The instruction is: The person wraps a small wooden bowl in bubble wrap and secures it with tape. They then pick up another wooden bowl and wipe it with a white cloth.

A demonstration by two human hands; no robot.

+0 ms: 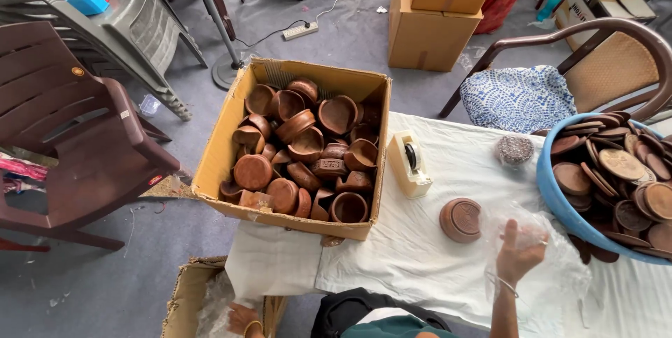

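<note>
My right hand [519, 252] is raised over the white cloth on the table [420, 254] and holds a clear plastic bag [542, 268], fingers pinched inside its opening. A brown clay lid [460, 219] lies upside down on the cloth just to its left. My left hand [241, 318] reaches down into a low cardboard box of clear plastic bags [203, 303] at the bottom edge; whether it grips anything there is hidden. A large open cardboard box [217, 163] full of brown clay bowls [301, 149] stands at the table's left end.
A blue tub [556, 201] of several clay lids sits at the right. A white tape dispenser [409, 163] and a small wrapped round packet [514, 149] lie on the cloth. Brown plastic chairs [70, 121], a grey one, a fan stand [224, 65], stacked cartons [434, 16] and a cushioned chair [518, 96] surround the table.
</note>
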